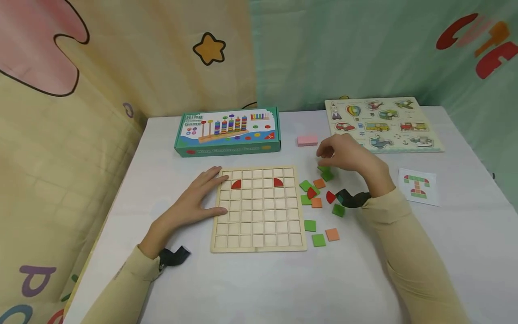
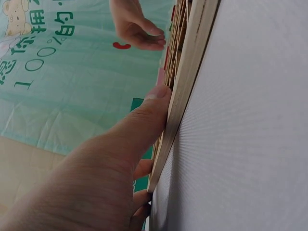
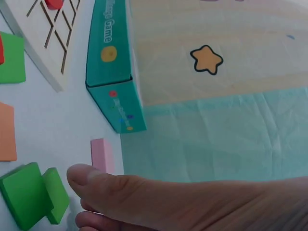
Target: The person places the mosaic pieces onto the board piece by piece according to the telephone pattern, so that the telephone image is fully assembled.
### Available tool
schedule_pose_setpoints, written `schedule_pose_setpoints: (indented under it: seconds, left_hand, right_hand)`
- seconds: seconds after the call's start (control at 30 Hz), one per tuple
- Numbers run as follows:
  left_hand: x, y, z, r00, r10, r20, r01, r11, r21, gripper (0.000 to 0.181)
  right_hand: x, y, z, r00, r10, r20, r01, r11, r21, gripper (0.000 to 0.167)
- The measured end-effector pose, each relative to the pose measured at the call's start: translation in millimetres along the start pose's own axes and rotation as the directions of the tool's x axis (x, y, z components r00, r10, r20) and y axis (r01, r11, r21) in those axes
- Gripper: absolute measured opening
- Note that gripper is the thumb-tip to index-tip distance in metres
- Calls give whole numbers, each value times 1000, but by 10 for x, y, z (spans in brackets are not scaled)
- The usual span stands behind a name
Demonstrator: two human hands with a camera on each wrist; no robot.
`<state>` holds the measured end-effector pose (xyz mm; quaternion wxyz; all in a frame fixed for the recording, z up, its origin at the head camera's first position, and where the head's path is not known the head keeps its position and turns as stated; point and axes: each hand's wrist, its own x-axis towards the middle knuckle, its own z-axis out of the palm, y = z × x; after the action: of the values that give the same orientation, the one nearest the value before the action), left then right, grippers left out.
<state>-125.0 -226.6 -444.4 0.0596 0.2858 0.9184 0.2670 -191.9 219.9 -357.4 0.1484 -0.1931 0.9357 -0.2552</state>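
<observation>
The left forearm slants in from the lower left, its hand [image 1: 194, 193] laid flat with fingers spread, thumb and fingertips touching the left edge of the one wooden grid board [image 1: 257, 216] at the middle of the surface [image 1: 210, 292]. The right arm reaches up from the lower right, wrist bent, and the right hand [image 1: 347, 154] hangs over a pair of overlapping green squares [image 1: 319, 240] — fingers loosely curved, thumb apart from them, no piece visible between. Two red quarter-circles [image 1: 236, 184] sit in the board near its top; two more lie loose to its right, among three orange squares [image 1: 332, 234] and at least seven green ones, some overlapping. Beyond stand one game box [image 1: 234, 130], one pink block [image 1: 307, 140] and one picture puzzle [image 1: 408, 150] — with one pattern card [image 1: 418, 185] beside the right sleeve.
</observation>
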Motion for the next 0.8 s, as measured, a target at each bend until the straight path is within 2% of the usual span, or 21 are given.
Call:
schedule_pose_setpoints:
  seconds: [0.1, 0.27, 0.8]
  left_hand:
    - [-14, 3, -21, 1000, 1, -8, -1, 1000, 0, 94]
    - [-17, 9, -16, 1000, -1, -6, 1, 1000, -17, 94]
    - [-30, 14, -16, 1000, -9, -3, 9, 1000, -26, 93]
  right_hand:
    - [11, 90, -22, 999, 51, 14, -51, 999, -7, 24]
    - [52, 198, 23, 995, 91, 39, -91, 996, 20, 25]
    - [176, 181, 212, 998, 53, -14, -52, 996, 66, 24]
